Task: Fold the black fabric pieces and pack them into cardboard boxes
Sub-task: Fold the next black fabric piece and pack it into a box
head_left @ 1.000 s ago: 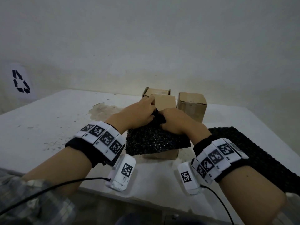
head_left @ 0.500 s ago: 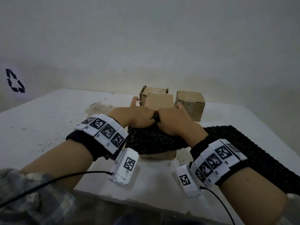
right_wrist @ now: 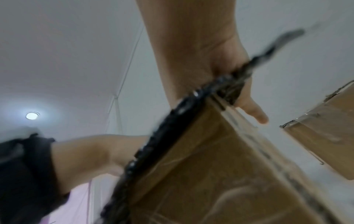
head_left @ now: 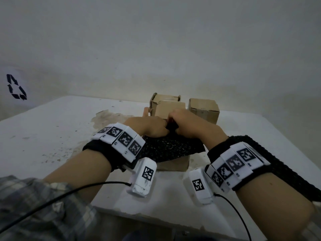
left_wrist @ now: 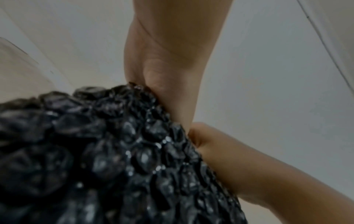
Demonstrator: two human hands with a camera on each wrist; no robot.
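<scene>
A knobbly black fabric piece (head_left: 171, 149) is draped over the open top of a cardboard box (head_left: 173, 165) near the table's front. My left hand (head_left: 152, 128) and right hand (head_left: 188, 126) meet at its far middle, where both grip a bunched fold with curled fingers. In the left wrist view the left hand (left_wrist: 168, 63) digs into the shiny fabric (left_wrist: 114, 151), with its fingertips hidden. In the right wrist view the right hand (right_wrist: 216, 63) holds the fabric edge (right_wrist: 172, 128) against the box wall (right_wrist: 229, 166), with one finger sticking out.
Two more cardboard boxes (head_left: 165, 100) (head_left: 203, 109) stand just behind the hands, near the wall. A second black fabric piece (head_left: 281, 164) lies on the white table (head_left: 60, 136) under my right forearm. The table's left half has stains.
Both hands have stayed together on the fabric's far part and pushed it a little lower over the box. One left finger now pokes out beyond the hand.
</scene>
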